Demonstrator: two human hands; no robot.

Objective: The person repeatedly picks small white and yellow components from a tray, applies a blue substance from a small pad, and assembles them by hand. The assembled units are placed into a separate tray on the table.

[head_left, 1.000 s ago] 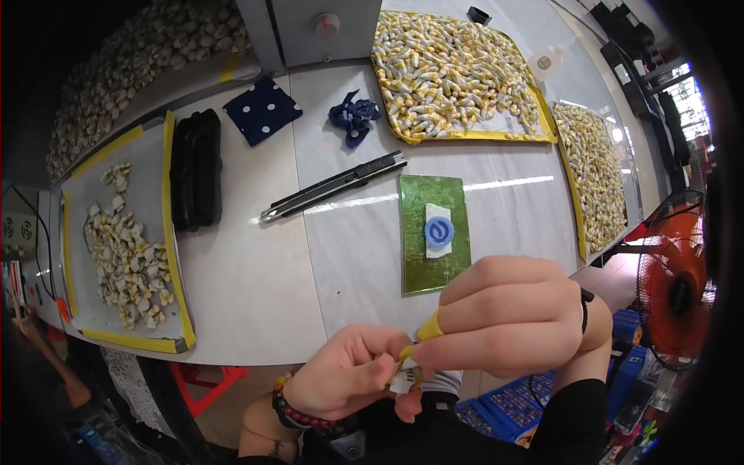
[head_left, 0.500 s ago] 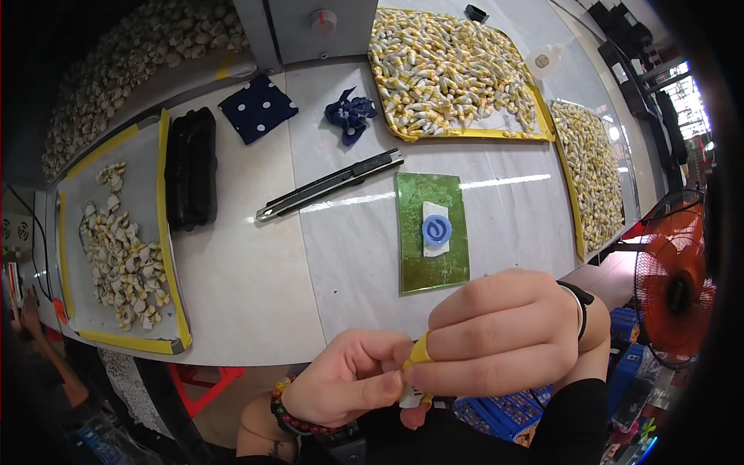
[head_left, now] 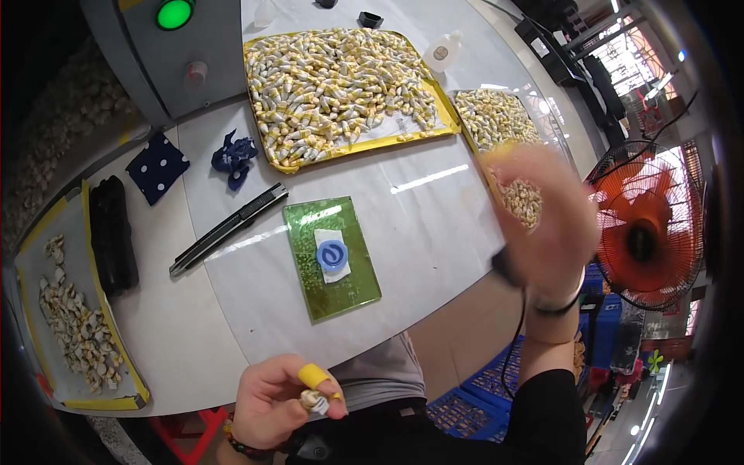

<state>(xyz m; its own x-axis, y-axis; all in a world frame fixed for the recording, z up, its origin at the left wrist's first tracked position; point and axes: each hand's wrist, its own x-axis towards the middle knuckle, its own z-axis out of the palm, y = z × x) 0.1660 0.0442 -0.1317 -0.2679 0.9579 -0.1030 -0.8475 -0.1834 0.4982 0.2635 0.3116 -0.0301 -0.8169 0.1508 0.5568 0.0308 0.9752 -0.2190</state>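
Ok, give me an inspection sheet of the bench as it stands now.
Surface: white table, mostly bare in the middle.
Job's things: small piece pinched in left hand; big tray full of pieces; side tray part filled.
Clutter: green mat with blue cap, knife, dotted cloth, bottle.
Grippers: right hand raised, blurred.
Cables: black cord below right wrist.
Surroundings: orange fan, green lamp.

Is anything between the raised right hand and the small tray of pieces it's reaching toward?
Nothing visible. The blurred right hand hangs right over the small tray at the table's right edge; the left hand holds a small piece low down.
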